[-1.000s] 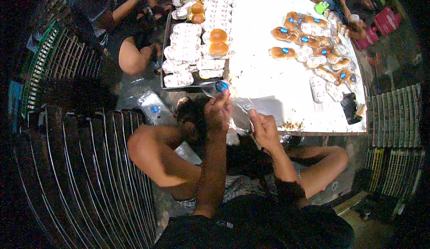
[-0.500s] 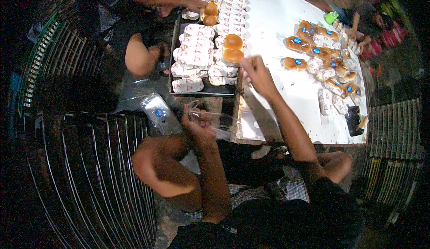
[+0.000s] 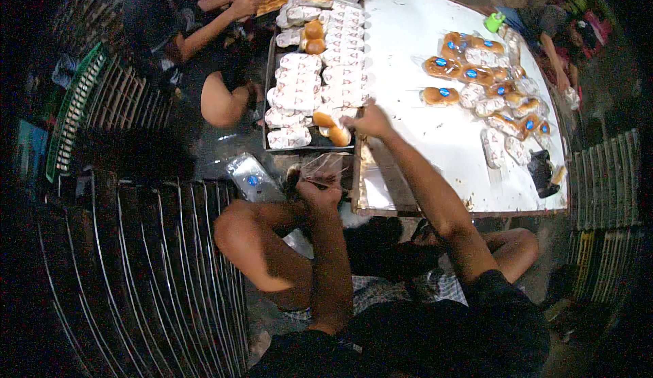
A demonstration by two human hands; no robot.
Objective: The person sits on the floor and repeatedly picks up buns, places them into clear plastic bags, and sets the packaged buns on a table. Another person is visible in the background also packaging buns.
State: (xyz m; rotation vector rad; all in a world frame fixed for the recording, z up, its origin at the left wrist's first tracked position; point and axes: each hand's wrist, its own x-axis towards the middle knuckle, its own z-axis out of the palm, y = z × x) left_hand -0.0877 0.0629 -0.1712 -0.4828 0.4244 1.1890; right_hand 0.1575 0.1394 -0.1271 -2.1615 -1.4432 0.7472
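The right arm stretches forward and leftward over the near left corner of the white worktop, elbow bent outward, hand palm-down. The right hand reaches past the worktop's left edge, its fingers closed on the right side of a pair of buns; their exact grip is blurred. The buns sit tilted at the near right corner of the dark tray, beside rows of paper-wrapped buns.

The left forearm rises nearly straight, and the left hand is curled before the tray's near edge, fingers gripping a clear plastic bag whose film spreads above them, left of the worktop's near left corner.
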